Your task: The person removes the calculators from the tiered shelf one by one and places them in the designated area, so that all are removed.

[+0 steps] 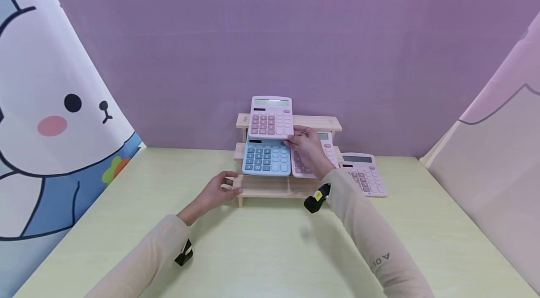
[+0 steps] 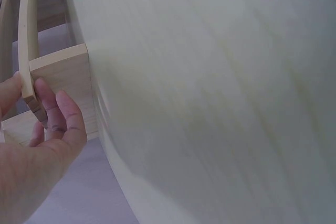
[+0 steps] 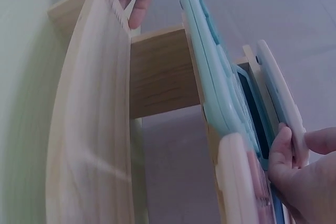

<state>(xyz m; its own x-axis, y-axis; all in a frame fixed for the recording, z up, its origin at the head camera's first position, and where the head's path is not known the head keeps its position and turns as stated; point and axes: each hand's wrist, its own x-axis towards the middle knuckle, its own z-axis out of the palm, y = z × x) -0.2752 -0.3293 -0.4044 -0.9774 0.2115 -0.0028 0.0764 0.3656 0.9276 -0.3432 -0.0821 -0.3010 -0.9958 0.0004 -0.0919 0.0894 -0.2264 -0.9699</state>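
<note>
My right hand [image 1: 312, 150] pinches the lower right corner of a pink calculator [image 1: 270, 117], thumb and fingers on opposite faces in the right wrist view. This calculator is at the left part of the stand's top step; whether it rests there I cannot tell. Its lower edge hides the display of a blue calculator [image 1: 266, 160] on the middle step. Beside that, a second pink calculator [image 1: 301, 169] is partly behind my right hand. My left hand [image 1: 213, 192] grips the left end of the wooden stand's [image 1: 270, 188] lowest step, thumb above and fingers below [image 2: 47, 116].
Another pink calculator [image 1: 371, 181] leans at the stand's right side, partly hidden by the right sleeve [image 1: 350, 204]. Behind the pale table [image 1: 270, 251] rises a purple backdrop [image 1: 270, 31]. A cartoon-printed cloth [image 1: 55, 157] hangs at left, a pink and white one [image 1: 498, 148] at right.
</note>
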